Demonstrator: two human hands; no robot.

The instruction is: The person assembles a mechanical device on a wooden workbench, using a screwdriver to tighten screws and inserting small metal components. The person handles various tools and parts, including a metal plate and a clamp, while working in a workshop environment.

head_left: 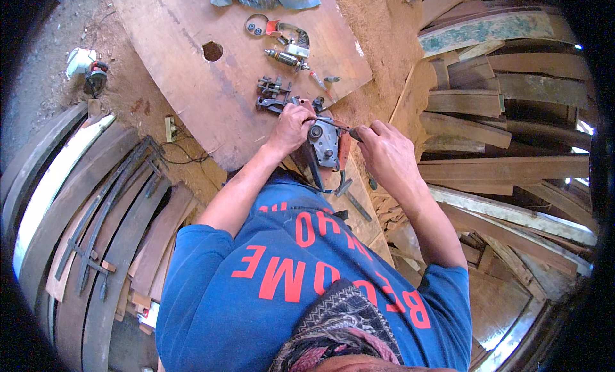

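Gripping a grey metal power-tool body [325, 143] between both hands, just above a wide plywood board serving as desk [192, 64]. Left hand [291, 127] clamped on the upper left edge of the housing; right hand [384, 153] closed round a thin dark-handled tool [338, 124] whose tip meets the top of the housing. Hands near each other, apart by the width of the housing.

Likely heavy for its size, stiff, all hard metal with sharp corners and probably greasy, so prone to slipping; best taken by the flat sides of the casing, not by the red-trimmed lower part or the dangling piece below. Not fragile as a whole, though small screws could drop into the sawdust.

Beyond the left hand, loose dark metal parts [272, 93]; farther up, a cylindrical motor piece [282, 57] and a red-and-grey handle shell [288, 33]. No packages, labels or signs readable near the hands; a small white socket block [170, 127] with a black cable lies well to the left, and a white-and-red machine [86, 67] farther left on the ground. Curved planks [77, 205] stacked on both sides.
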